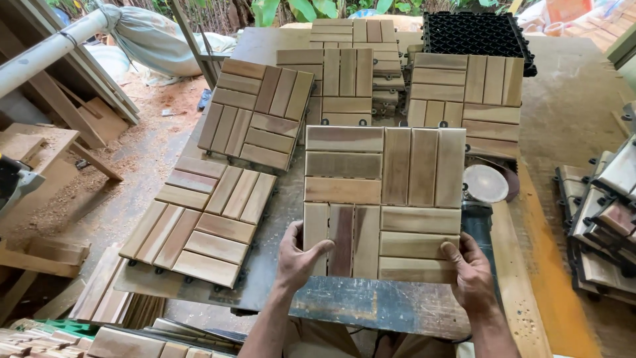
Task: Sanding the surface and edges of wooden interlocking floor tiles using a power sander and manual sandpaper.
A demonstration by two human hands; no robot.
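I hold a square wooden deck tile [384, 199] made of slats in four blocks, slat side up, over the near part of a worn workbench [371, 308]. My left hand [296, 256] grips its near left corner, thumb on top. My right hand [472, 268] grips its near right corner, thumb on the slats. Both hands are shut on the tile.
More wooden tiles lie around: one at the left [199, 219], one behind it [257, 113], stacks at the back [344, 79] and back right [464, 103]. Black plastic grid bases [476, 36] sit far back. A round sanding disc [485, 183] shows beside the tile. Stacked tiles [606, 219] stand at the right.
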